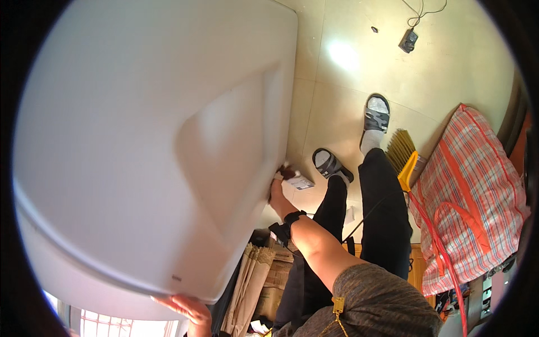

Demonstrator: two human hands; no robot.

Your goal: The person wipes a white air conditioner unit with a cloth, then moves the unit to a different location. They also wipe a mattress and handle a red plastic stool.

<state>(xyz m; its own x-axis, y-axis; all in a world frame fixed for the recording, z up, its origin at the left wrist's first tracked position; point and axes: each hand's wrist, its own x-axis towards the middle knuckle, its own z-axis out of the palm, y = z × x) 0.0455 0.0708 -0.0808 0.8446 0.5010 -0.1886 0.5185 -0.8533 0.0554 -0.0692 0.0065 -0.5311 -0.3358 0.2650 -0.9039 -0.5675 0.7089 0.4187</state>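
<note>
A large white panel point(126, 147), which looks like part of an appliance, fills the left side of the view. It has a broad recess point(227, 139) in its face and a small mark near its lower edge. At the bottom left, my left hand point(189, 311) holds that lower edge, its fingers lying along it and its thumb hidden. My right hand point(276, 185) reaches across to the panel's right edge, partly hidden by it. A blurred dark reddish thing point(289, 172) shows at its fingers; whether it is gripped is unclear. A black watch point(294, 217) is on my right wrist.
A red plaid bag point(476, 202) stands at right, beside a broom point(400, 149) with a red handle point(442, 252). A black power adapter point(408, 41) lies on the tiled floor point(454, 80). Below the panel are beige curtain fabric point(248, 286) and cardboard boxes point(276, 274). A small box point(301, 182) lies near my slippers point(330, 164).
</note>
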